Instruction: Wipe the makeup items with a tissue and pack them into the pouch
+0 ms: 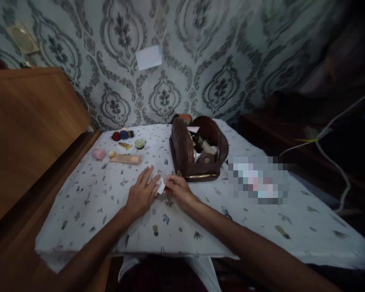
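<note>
Between my hands, just above the cloth, is a small white flat piece (161, 186), partly covered by fingers. My right hand (180, 190) pinches its right side between thumb and fingertips. On the other side, my left hand (140, 192) has thumb and index finger at its left edge, while the other fingers stretch forward. Too little of the piece shows to tell its kind. Beyond my right hand stands an open brown cosmetic bag (182, 148), with several bottles and tubes inside. A beige tube (126, 159) lies past my left fingertips.
At the table's far left are a pink rounded item (98, 154), a small yellow tube (125, 145), a small round jar (139, 144) and a dark blue item (123, 134). Wooden furniture (33, 134) borders the left. A white cable (334, 162) hangs at the right.
</note>
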The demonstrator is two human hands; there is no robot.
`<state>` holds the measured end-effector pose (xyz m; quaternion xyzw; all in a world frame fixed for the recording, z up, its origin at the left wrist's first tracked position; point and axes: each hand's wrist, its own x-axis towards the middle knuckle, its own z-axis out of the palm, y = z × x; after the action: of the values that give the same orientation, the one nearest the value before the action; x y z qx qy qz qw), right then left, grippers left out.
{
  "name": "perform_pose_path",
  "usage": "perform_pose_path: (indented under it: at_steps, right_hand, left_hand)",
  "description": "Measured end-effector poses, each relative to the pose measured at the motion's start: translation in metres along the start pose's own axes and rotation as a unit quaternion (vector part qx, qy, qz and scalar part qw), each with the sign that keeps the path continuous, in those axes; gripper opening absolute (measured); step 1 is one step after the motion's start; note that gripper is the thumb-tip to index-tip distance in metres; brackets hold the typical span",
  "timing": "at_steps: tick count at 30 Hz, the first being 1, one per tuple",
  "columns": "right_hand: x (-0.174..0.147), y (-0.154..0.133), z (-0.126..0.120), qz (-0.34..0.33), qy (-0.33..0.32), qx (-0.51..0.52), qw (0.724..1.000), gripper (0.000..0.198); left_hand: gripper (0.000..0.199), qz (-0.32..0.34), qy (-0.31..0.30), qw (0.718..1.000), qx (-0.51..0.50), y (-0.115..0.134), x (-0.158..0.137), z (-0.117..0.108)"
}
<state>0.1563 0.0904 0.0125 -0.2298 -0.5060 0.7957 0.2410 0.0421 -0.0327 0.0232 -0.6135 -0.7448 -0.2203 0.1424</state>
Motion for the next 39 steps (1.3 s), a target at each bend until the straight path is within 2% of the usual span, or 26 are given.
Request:
perform_pose_path:
  at_steps: [1, 3, 5, 7, 9, 12, 14, 18, 23, 26, 29, 31, 33, 35, 36, 37, 39]
  right_hand:
    - [-0.002, -0.004, -0.001, -0.008, 0.001, 0.000, 1.000, 0.046]
    - [-0.004, -0.011, -0.002, -0.030, 0.000, -0.002, 1.000, 0.045]
    - [-0.006, -0.018, -0.004, -0.055, -0.006, -0.004, 0.998, 0.044]
    - [-0.007, -0.025, -0.007, -0.079, -0.017, -0.007, 0.997, 0.045]
    - [-0.010, -0.032, -0.009, -0.100, -0.030, -0.020, 0.994, 0.047]
    - [-0.016, -0.045, -0.012, -0.123, -0.050, -0.057, 0.990, 0.049]
    - [-0.023, -0.056, -0.015, -0.135, -0.062, -0.082, 0.985, 0.049]
    - [-0.033, -0.085, -0.022, -0.146, -0.074, -0.119, 0.979, 0.046]
    - [-0.028, -0.123, -0.039, -0.148, -0.061, -0.083, 0.984, 0.046]
    - [-0.020, -0.143, -0.053, -0.132, -0.060, -0.042, 0.988, 0.047]
    - [-0.013, -0.164, -0.069, -0.129, -0.053, -0.016, 0.990, 0.046]
    - [-0.007, -0.180, -0.082, -0.153, -0.035, -0.021, 0.987, 0.043]
    - [0.003, -0.198, -0.096, -0.200, -0.005, -0.053, 0.978, 0.039]
    - [0.018, -0.216, -0.111, -0.250, 0.027, -0.108, 0.962, 0.032]
    - [0.028, -0.225, -0.118, -0.269, 0.038, -0.140, 0.952, 0.027]
    - [0.039, -0.233, -0.124, -0.282, 0.048, -0.174, 0.942, 0.022]
    - [0.063, -0.248, -0.133, -0.298, 0.067, -0.258, 0.917, 0.011]
  left_hand:
    - [0.037, -0.014, 0.013, 1.000, -0.012, -0.003, 0.004, -0.002]
    - [0.039, -0.083, 0.045, 0.994, -0.054, -0.013, 0.015, -0.007]
    - [0.042, -0.164, 0.057, 0.974, -0.142, -0.025, 0.028, -0.011]
    - [0.044, -0.237, 0.054, 0.936, -0.255, -0.032, 0.040, -0.014]
    - [0.048, -0.309, 0.059, 0.885, -0.345, -0.034, 0.049, -0.014]
    - [0.055, -0.386, 0.083, 0.822, -0.410, -0.028, 0.057, -0.013]
    - [0.054, -0.399, 0.106, 0.814, -0.410, -0.023, 0.062, -0.013]
    - [0.040, -0.367, 0.146, 0.833, -0.386, -0.009, 0.081, -0.020]
    - [0.040, -0.369, 0.160, 0.784, -0.473, 0.023, 0.122, -0.034]
    - [0.047, -0.361, 0.144, 0.766, -0.512, 0.044, 0.144, -0.040]
    - [0.055, -0.340, 0.079, 0.753, -0.558, 0.056, 0.165, -0.040]
    - [0.056, -0.282, 0.032, 0.777, -0.562, 0.057, 0.180, -0.037]
    - [0.051, -0.196, 0.016, 0.840, -0.505, 0.053, 0.194, -0.033]
    - [0.041, -0.105, 0.014, 0.915, -0.389, 0.045, 0.206, -0.027]
    - [0.037, -0.064, 0.011, 0.943, -0.325, 0.042, 0.210, -0.024]
    - [0.034, -0.031, 0.008, 0.962, -0.270, 0.039, 0.212, -0.020]
    - [0.032, 0.019, 0.008, 0.980, -0.197, 0.035, 0.212, -0.015]
